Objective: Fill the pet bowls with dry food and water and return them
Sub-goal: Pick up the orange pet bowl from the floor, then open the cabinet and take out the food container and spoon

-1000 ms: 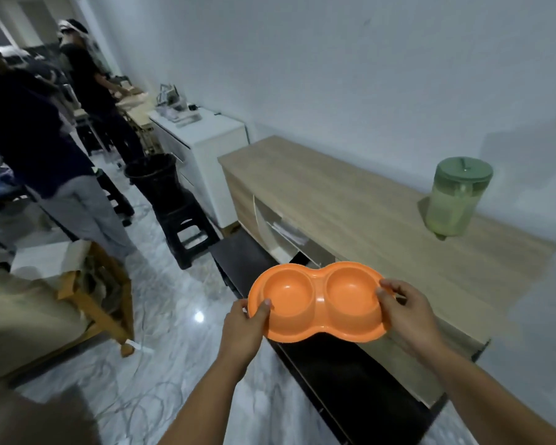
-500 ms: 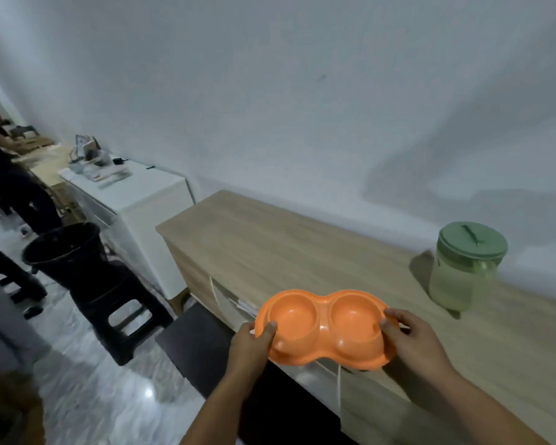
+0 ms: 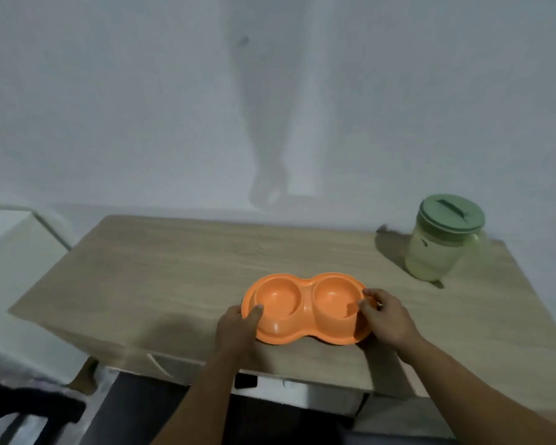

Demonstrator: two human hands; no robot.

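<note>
An orange double pet bowl with two empty round wells rests on the wooden cabinet top, near its front edge. My left hand grips the bowl's left rim, thumb on top. Around the right rim my right hand is closed, with fingers curled over the edge. A translucent pitcher with a green lid stands upright at the cabinet's back right, holding a pale liquid.
A plain white wall rises directly behind the cabinet. A white unit adjoins the cabinet's left end. Dark furniture sits low at the bottom left, on the floor.
I have turned to face the cabinet and brought the orange bowl from mid-air down onto the wooden top. Both hands still hold its ends.
</note>
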